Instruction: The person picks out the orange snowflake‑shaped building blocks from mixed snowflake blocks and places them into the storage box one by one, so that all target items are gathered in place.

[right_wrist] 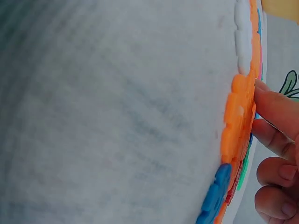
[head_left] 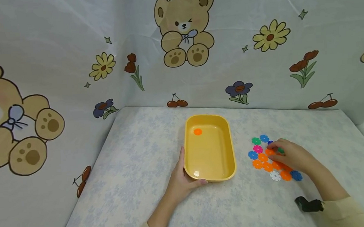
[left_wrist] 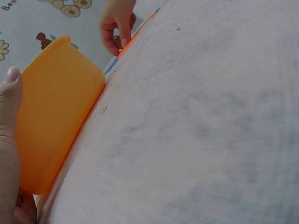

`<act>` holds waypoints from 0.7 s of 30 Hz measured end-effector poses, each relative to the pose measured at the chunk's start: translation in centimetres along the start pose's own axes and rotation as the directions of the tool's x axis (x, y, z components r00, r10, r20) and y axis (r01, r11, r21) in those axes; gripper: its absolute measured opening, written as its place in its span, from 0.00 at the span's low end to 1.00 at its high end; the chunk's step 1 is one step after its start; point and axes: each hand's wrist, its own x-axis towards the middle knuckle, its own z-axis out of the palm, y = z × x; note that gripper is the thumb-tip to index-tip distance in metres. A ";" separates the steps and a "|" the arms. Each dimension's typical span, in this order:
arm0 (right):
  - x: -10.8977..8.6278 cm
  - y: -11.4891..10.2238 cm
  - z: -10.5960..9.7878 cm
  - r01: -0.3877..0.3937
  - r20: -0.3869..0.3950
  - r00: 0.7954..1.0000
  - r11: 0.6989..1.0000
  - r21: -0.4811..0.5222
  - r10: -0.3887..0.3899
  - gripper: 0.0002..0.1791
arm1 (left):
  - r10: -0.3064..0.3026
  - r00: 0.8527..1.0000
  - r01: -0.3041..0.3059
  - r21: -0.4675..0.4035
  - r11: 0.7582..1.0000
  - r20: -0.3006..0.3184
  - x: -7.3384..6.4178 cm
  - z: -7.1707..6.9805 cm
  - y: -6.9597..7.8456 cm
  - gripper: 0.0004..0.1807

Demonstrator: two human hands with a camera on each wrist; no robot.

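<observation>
My left hand (head_left: 180, 182) holds the near-left corner of a yellow plastic tray (head_left: 232, 148), thumb along its front end and fingers against its left side. Inside the tray, near its far left corner, lies one orange snowflake disc (head_left: 197, 132). My right hand (head_left: 290, 154) is over a loose spread of snowflake discs to the right of the tray. Its thumb and index finger sit at opposite edges of an orange snowflake disc (head_left: 269, 152), while the other fingers curl in. In the right wrist view, the fingertips (right_wrist: 264, 102) are right at the orange discs (right_wrist: 238, 116).
Around the right hand lie several more discs: blue (head_left: 253, 155), pink (head_left: 258, 149), green (head_left: 256, 141) and white (head_left: 275, 175). A pale mottled cloth (head_left: 135, 164) covers the table. Behind it and at the left hangs a curtain (head_left: 226, 8) printed with bears and flowers.
</observation>
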 end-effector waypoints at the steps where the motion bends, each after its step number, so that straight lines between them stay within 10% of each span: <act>1: 0.0 0.1 0.0 -0.003 0.000 1.000 1.000 0.006 0.003 0.22 | 0.003 1.000 -0.003 -0.002 1.000 0.003 0.0 0.0 0.0 0.71; 21: 0.2 0.4 0.1 -0.050 0.088 0.995 0.992 0.114 0.040 0.20 | 0.028 1.000 -0.027 -0.011 1.000 0.007 0.0 0.0 -0.1 0.70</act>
